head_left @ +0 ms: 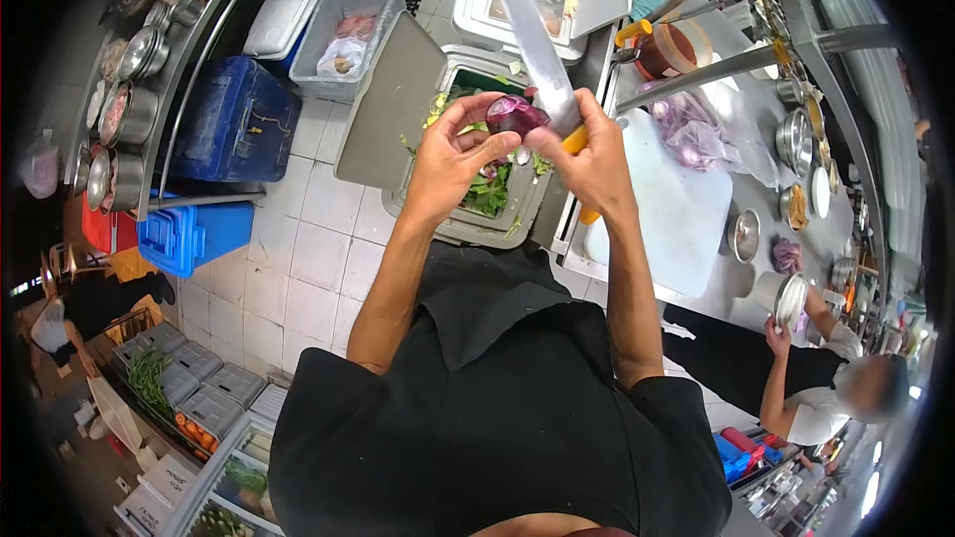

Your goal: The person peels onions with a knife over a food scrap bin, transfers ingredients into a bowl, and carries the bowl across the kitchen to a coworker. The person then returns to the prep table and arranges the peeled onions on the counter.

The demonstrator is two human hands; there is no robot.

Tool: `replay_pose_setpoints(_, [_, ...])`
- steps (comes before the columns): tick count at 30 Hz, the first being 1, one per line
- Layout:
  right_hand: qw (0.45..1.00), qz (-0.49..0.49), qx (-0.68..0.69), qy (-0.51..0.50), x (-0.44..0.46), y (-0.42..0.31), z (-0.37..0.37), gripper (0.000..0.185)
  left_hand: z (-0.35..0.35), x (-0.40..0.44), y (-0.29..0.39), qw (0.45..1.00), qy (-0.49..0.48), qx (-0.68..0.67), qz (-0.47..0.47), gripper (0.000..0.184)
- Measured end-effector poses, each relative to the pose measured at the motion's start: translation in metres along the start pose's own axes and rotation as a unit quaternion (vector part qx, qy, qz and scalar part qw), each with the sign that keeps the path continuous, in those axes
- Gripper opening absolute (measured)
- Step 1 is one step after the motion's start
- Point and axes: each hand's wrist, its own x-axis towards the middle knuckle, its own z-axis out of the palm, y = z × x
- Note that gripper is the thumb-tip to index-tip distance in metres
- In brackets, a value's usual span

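Red onion (517, 117): left hand (456, 151) pinching, apparently unfinished. Knife (535, 35): right hand (594, 154) gripping. Trimmings (487, 195): already within bin's (476, 230) rim. Bagged produce (688, 131): board's (668, 214) far-right corner, seemingly untouched.

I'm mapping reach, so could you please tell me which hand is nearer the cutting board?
Right. The right hand, with the knife, is just left of the cutting board; the left hand is farther left, holding the onion above the bin.

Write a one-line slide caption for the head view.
Left hand holding a round purple onion, right hand gripping a broad yellow-handled steel knife, above an open grey plastic bin.
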Motion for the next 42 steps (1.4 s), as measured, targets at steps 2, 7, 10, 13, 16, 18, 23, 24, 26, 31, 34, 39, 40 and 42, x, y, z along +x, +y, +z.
replay_pose_setpoints(2, [0.995, -0.028, -0.096, -0.006, -0.001, -0.002, 0.0, 0.044, 0.002, 0.001, 0.0, 1.0, 0.0, -0.001, 0.008, 0.053])
replay_pose_setpoints(7, [0.999, 0.016, -0.044, 0.02, 0.001, 0.006, 0.001, 0.038, 0.003, 0.0, 0.002, 0.995, -0.079, -0.034, 0.041, 0.057])
replay_pose_setpoints(10, [1.0, 0.009, -0.007, 0.018, 0.0, 0.007, 0.0, 0.037, 0.004, 0.0, 0.004, 0.996, -0.08, -0.023, 0.023, 0.057])
replay_pose_setpoints(13, [1.0, 0.013, 0.023, 0.014, -0.005, 0.003, 0.0, 0.036, 0.004, 0.001, 0.0, 0.998, -0.06, -0.031, 0.006, 0.057])
replay_pose_setpoints(16, [0.999, 0.007, -0.045, -0.026, -0.007, 0.0, 0.003, 0.037, 0.003, 0.006, -0.012, 0.998, -0.001, -0.06, 0.007, 0.058])
replay_pose_setpoints(18, [0.997, -0.054, -0.056, -0.015, -0.006, 0.001, 0.005, 0.039, 0.001, 0.008, -0.015, 0.997, -0.006, -0.079, 0.022, 0.058])
replay_pose_setpoints(23, [0.992, -0.124, -0.02, 0.011, -0.003, 0.006, -0.002, 0.063, -0.006, 0.011, -0.006, 0.979, -0.093, -0.184, 0.002, 0.062])
replay_pose_setpoints(24, [0.993, -0.111, -0.037, 0.031, -0.002, 0.001, -0.004, 0.068, -0.006, 0.01, -0.008, 0.969, -0.109, -0.223, 0.017, 0.064])
replay_pose_setpoints(26, [0.992, -0.097, -0.052, 0.055, -0.002, -0.005, -0.006, 0.073, -0.006, 0.009, -0.009, 0.957, -0.126, -0.26, 0.031, 0.066])
replay_pose_setpoints(31, [0.983, -0.134, -0.102, 0.072, -0.001, -0.011, -0.004, 0.073, -0.011, 0.011, -0.011, 0.943, -0.183, -0.278, 0.007, 0.064])
replay_pose_setpoints(34, [0.987, -0.115, -0.094, 0.06, 0.002, -0.011, -0.002, 0.066, -0.004, 0.007, -0.007, 0.967, -0.143, -0.21, 0.012, 0.062])
replay_pose_setpoints(39, [0.99, -0.087, -0.091, 0.067, 0.003, -0.013, -0.002, 0.052, -0.005, 0.009, -0.01, 0.969, -0.139, -0.206, 0.018, 0.057])
replay_pose_setpoints(40, [0.989, -0.086, -0.104, 0.063, 0.003, -0.012, -0.003, 0.051, -0.007, 0.01, -0.011, 0.965, -0.145, -0.219, 0.008, 0.059])
replay_pose_setpoints(42, [0.988, -0.085, -0.116, 0.058, 0.003, -0.011, -0.004, 0.05, -0.007, 0.011, -0.012, 0.967, -0.141, -0.212, 0.011, 0.058])
